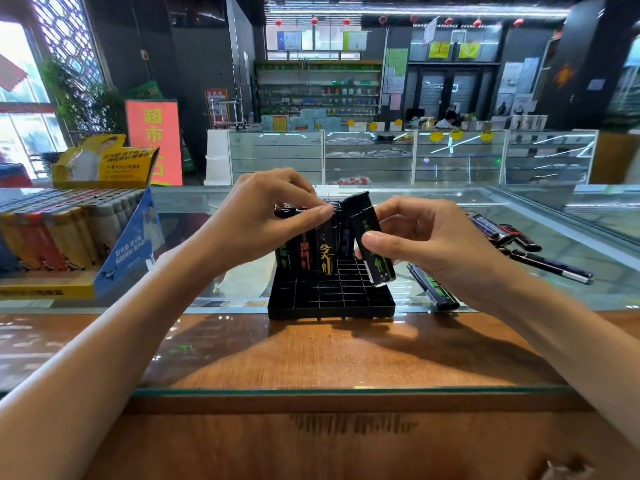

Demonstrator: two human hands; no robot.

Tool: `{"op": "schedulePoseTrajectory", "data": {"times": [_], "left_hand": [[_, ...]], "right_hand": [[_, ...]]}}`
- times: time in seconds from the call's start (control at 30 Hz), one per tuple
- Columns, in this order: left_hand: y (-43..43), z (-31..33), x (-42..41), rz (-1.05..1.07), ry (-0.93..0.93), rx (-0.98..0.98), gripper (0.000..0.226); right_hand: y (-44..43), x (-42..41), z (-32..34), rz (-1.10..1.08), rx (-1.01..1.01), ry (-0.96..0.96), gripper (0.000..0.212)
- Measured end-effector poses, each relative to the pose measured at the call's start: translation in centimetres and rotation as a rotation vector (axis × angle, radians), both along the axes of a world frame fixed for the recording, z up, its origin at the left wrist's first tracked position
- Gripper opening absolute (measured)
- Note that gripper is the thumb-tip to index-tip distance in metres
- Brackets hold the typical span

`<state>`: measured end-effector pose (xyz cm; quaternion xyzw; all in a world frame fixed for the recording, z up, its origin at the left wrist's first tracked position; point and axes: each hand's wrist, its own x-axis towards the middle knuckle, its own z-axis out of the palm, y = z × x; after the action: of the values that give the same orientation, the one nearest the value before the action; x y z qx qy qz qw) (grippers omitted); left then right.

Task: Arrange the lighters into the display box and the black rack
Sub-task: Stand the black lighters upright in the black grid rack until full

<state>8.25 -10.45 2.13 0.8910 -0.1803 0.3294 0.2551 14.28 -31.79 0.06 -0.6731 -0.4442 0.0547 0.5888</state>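
Hands meet over the black rack (pixel 332 299), which sits on the glass counter (pixel 311 358). Its rear cells hold standing lighters (pixel 313 251), upright and side by side.

The left hand (pixel 263 220) is curled over the tops of the standing lighters, pinching them between the thumb at the front and the fingers above.

The right hand (pixel 426 244) grips a green-printed lighter (pixel 362 220). The thumb lies across its front face near mid-length and the other fingers close behind it. This lighter is tilted, with its top just beside the standing lighters and its base over the rack's right-hand cells. Contact with the rack cannot be determined.

Loose lighters (pixel 550 266) lie flat on the counter to the right of the rack. The display box (pixel 114 271), stocked with coloured lighters (pixel 52 237), stands at the left.
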Motion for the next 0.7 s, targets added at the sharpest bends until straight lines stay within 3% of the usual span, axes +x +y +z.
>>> {"op": "schedulePoseTrajectory", "data": {"times": [0.1,0.2,0.37,0.7], "left_hand": [[-0.8,0.3,-0.5,-0.138,0.026,-0.138,0.031],[-1.8,0.3,-0.7,-0.267,0.087,-0.258,0.022],[0.5,0.0,-1.6,-0.233,0.061,-0.363,0.021],[3.2,-0.7,-1.9,0.018,0.069,-0.155,0.029]], "right_hand": [[0.3,-0.2,-0.1,-0.014,0.014,-0.025,0.034],[0.9,-0.4,-0.3,-0.018,0.007,-0.057,0.032],[0.5,0.0,-0.3,-0.070,0.020,-0.069,0.023],[-5.4,0.9,-0.5,-0.304,-0.027,-0.073,0.012]]}}
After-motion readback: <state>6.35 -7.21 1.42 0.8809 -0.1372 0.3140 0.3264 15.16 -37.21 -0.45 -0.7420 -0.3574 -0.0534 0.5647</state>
